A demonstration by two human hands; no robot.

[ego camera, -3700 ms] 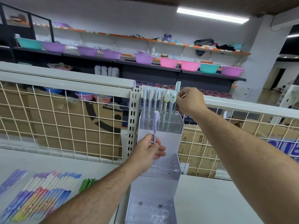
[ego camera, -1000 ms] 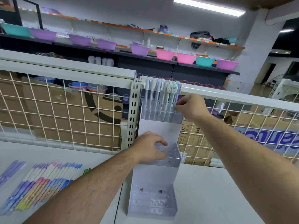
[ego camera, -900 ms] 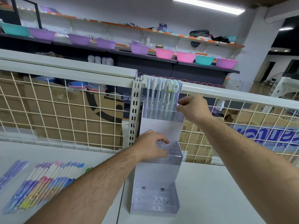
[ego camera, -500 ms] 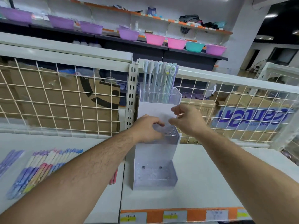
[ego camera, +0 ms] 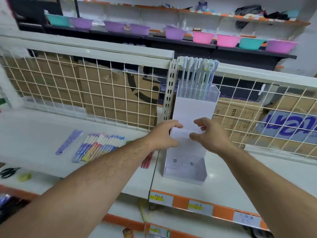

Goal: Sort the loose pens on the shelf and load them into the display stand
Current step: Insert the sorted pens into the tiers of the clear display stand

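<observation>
The display stand [ego camera: 193, 109] sits upright on the shelf [ego camera: 42, 134], pens [ego camera: 197, 74] filling its top tier, the loose pens [ego camera: 101, 146] lying well to its left. The left hand [ego camera: 164, 134] curls round the middle tier's left edge; the right hand [ego camera: 210, 134] has thumb and fingers apart at its front — pinching or not, I cannot tell. Clear plastic, likely light, stiff and slick — best gripped by the tier edges.

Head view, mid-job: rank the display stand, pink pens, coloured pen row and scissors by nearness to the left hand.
1. display stand: held by the left hand at its middle tier.
2. pink pens: just below-left, beside the forearm.
3. coloured pen row: further left on the shelf.
4. scissors: far left edge.
</observation>
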